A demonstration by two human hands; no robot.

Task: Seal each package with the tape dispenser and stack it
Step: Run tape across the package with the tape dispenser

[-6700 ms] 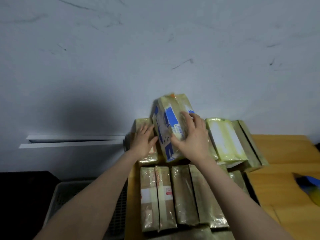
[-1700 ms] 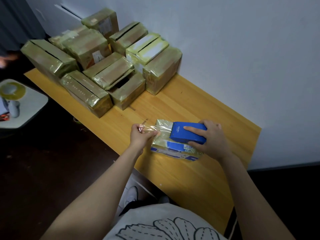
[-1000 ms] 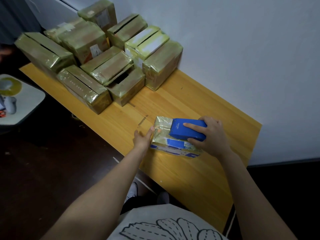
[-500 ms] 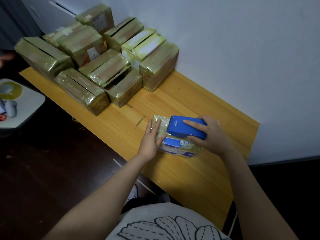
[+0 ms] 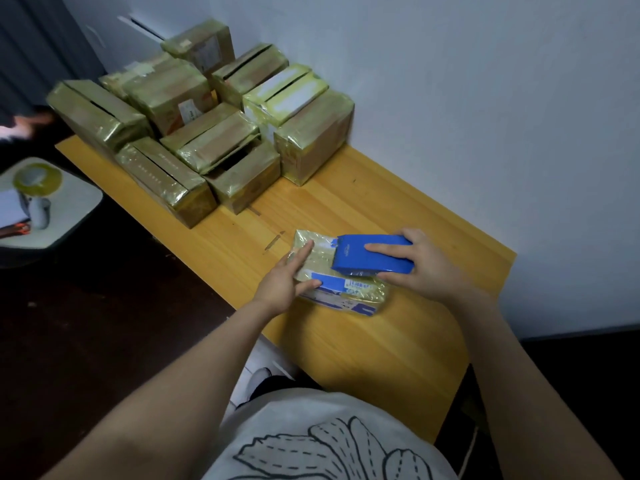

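Yellow wooden tabletop [image 5: 398,209] against pale wall [image 5: 485,98], dark floor [image 5: 86,306] | tape-wrapped package [image 5: 346,287] near front edge | left hand [image 5: 280,282] presses it, fingers straight | right hand [image 5: 426,268] grips blue plastic tape dispenser [image 5: 349,258] atop it | wrapped boxes [image 5: 207,133] stacked far-left

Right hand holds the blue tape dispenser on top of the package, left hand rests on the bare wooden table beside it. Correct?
No. In the head view the left hand is on the package, straight fingers pressing its left end, not on the wooden table. The right hand does hold the blue tape dispenser on top.
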